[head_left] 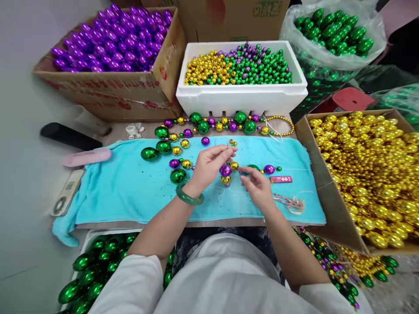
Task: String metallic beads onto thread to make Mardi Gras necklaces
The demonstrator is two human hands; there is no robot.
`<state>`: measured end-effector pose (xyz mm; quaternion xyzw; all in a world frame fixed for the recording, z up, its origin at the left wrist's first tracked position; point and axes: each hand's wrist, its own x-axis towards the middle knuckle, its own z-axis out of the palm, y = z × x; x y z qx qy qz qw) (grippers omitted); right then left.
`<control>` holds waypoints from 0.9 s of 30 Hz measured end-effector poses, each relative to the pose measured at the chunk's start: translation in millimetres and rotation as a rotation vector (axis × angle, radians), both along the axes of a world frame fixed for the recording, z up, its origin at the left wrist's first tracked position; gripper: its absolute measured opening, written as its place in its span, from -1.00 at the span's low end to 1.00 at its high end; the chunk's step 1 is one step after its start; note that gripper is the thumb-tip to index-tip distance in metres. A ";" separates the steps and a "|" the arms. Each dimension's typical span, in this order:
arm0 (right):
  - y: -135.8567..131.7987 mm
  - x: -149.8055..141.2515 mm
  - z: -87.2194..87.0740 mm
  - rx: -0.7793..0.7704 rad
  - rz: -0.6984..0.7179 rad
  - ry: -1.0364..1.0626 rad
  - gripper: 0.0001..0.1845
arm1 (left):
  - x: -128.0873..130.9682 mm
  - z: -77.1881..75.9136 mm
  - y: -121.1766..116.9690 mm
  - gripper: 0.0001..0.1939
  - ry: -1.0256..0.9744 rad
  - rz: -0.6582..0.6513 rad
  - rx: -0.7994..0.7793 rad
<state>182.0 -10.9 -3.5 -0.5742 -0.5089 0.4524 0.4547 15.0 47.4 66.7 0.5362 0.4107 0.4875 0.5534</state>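
Bead (225, 170), purple, lies just nearside of left hand (212, 165), the nearer one, fingertips pinched, contents too small to tell. Right hand (259, 189), fingers parted, has it leftward.

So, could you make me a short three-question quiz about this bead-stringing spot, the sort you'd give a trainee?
1. Which bare hand, the left hand or the right hand, has the glossy green bangle on its wrist?
2. True or false: the white rectangular foam box holds small round gold beads, purple beads and green beads.
3. What lies spread beneath both hands?
a) brown newspaper
b) a turquoise cloth
c) a black rubber mat

Key: 1. left; 2. true; 3. b
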 end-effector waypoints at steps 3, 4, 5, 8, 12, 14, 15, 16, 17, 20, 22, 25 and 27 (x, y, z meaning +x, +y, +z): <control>8.2 -6.4 10.9 0.046 0.070 0.109 -0.68 | 5.0 13.3 0.5 -0.74 -0.009 -0.044 0.034; 10.3 -8.4 12.6 0.050 0.085 0.127 -0.71 | 6.5 17.0 0.5 -0.74 -0.012 -0.053 0.047; 11.8 -10.0 13.6 0.055 0.092 0.132 -0.74 | 7.9 20.2 0.4 -0.75 -0.016 -0.056 0.059; 14.1 -11.2 14.4 0.073 0.113 0.112 -0.81 | 10.9 26.1 0.9 -0.76 -0.032 -0.047 0.101; 15.5 -9.4 14.1 0.098 0.159 0.075 -0.85 | 12.6 25.3 4.5 -0.75 -0.059 -0.034 0.141; 16.1 -9.1 14.4 0.106 0.170 0.079 -0.84 | 12.5 20.5 6.9 -0.74 -0.070 -0.041 0.156; 16.2 -9.0 14.9 0.107 0.165 0.099 -0.82 | 12.2 16.5 7.9 -0.73 -0.070 -0.058 0.161; 16.5 -8.9 15.4 0.104 0.151 0.131 -0.80 | 11.8 11.2 8.4 -0.69 -0.060 -0.090 0.160; 16.7 -8.6 15.9 0.098 0.127 0.172 -0.78 | 11.3 4.7 8.4 -0.63 -0.036 -0.139 0.150; 18.4 -6.8 16.3 0.062 0.024 0.316 -0.71 | 10.3 -20.8 5.0 -0.43 0.138 -0.355 0.085; 19.7 -5.8 15.4 0.044 -0.020 0.396 -0.69 | 11.0 -39.0 0.1 -0.44 0.283 -0.463 0.063; 19.8 -5.4 17.7 0.039 -0.061 0.505 -0.70 | 13.7 -59.2 -8.2 -0.56 0.382 -0.491 0.076; 18.1 -3.8 26.2 0.043 -0.084 0.552 -0.71 | 14.0 -64.1 -12.3 -0.65 0.418 -0.492 0.095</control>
